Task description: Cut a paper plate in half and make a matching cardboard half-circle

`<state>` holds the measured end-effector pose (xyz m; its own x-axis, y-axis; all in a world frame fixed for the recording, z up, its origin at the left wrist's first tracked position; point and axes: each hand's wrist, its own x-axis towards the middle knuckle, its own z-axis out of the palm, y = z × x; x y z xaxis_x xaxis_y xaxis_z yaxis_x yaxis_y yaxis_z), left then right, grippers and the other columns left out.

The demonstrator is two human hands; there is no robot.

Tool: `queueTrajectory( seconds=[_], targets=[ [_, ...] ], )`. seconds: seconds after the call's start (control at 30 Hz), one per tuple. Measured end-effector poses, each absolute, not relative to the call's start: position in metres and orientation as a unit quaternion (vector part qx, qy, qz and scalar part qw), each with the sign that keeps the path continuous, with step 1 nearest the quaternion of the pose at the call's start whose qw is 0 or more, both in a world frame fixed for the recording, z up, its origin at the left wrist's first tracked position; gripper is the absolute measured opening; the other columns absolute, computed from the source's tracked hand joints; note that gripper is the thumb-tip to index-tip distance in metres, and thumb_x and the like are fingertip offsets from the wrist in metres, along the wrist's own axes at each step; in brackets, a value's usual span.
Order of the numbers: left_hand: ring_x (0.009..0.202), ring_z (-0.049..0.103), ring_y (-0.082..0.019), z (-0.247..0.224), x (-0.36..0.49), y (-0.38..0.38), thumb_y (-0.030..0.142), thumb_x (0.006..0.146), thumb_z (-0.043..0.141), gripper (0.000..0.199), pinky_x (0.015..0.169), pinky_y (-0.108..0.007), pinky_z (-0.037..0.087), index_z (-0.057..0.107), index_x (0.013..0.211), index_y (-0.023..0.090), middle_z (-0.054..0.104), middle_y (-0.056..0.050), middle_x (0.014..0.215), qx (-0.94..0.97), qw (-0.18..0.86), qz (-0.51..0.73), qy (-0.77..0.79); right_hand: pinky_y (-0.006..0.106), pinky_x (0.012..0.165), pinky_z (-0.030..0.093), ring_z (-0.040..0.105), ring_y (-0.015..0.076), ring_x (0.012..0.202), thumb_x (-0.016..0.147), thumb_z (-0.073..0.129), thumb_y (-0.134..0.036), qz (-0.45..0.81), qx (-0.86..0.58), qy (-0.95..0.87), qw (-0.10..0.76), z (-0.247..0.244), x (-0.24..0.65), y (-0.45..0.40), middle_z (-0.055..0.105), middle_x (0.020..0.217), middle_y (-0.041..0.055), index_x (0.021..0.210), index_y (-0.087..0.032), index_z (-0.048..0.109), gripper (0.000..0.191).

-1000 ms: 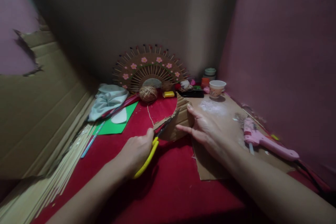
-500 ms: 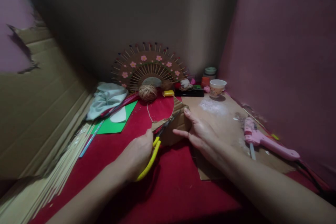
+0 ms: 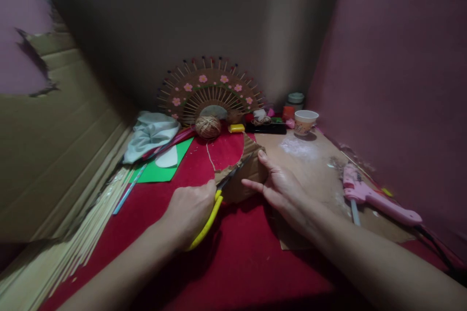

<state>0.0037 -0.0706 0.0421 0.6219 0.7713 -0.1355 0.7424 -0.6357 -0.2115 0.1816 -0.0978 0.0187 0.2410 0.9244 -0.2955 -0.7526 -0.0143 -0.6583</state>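
Note:
My left hand (image 3: 193, 211) is wrapped round the yellow-handled scissors (image 3: 207, 226). Their dark blades lie across a brown cardboard piece (image 3: 251, 172), pointing up and to the right, and look nearly closed on it. Along the blades the cardboard has a curved, ragged edge. My right hand (image 3: 280, 187) grips the piece at its right side, thumb on top and little finger stretched out to the left; the other fingers are hidden behind the cardboard.
A ball of twine (image 3: 207, 127), a yellow packet (image 3: 237, 128) and a matchstick-tipped fan (image 3: 211, 80) stand at the back. To the right are a paper cup (image 3: 305, 122), a cardboard sheet (image 3: 321, 165) and a pink glue gun (image 3: 379, 201). Thin wooden sticks (image 3: 91, 223) lie left, near green paper (image 3: 156, 175).
The scissors' blades have come closer together as my left hand squeezed. My right hand keeps its hold on the cardboard. The whole view has shifted slightly.

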Motion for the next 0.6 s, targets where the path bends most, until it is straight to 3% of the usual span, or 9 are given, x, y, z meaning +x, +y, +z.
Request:
queueTrajectory(
  seconds=[0.4, 0.6],
  targets=[
    [0.071, 0.064, -0.030, 0.037, -0.001, -0.064, 0.022, 0.082, 0.031, 0.028, 0.057, -0.036, 0.045, 0.052, 0.100, 0.015, 0.066, -0.012, 0.075, -0.901, 0.062, 0.105, -0.417, 0.042, 0.064, 0.055, 0.057, 0.0206, 0.087, 0.068, 0.067, -0.025, 0.617, -0.392, -0.092, 0.676, 0.019, 0.182, -0.095, 0.063, 0.091, 0.0011, 0.084, -0.022, 0.064, 0.017],
    [0.082, 0.064, -0.024, 0.038, -0.005, -0.059, 0.028, 0.083, 0.037, 0.040, 0.066, -0.030, 0.046, 0.042, 0.122, 0.018, 0.066, -0.011, 0.093, -0.919, -0.052, 0.053, -0.387, 0.044, 0.064, 0.055, 0.057, 0.0208, 0.088, 0.069, 0.067, -0.028, 0.613, -0.391, -0.102, 0.679, 0.015, 0.185, -0.092, 0.063, 0.094, 0.0017, 0.087, -0.022, 0.064, 0.019]
  ],
)
